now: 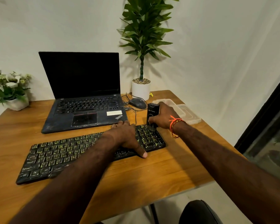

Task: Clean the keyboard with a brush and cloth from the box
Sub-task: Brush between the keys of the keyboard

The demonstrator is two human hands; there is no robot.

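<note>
While my right hand (164, 118) grips the black brush (152, 117) upright, bristles on the keyboard (58, 157) at its far right corner, my left hand (128, 136) lies flat over the keys, steadying them. I'd sweep short strokes outward, light pressure, keeping the board pinned.

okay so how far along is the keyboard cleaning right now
Done: the box is open, its lid beside it, and the brush is out. In hand: the right hand grips the brush upright, bristles on the keyboard's far right keys, while the left hand rests on the keyboard. Left: the keys to the left still look dusty, and no cloth is visible yet.
</note>
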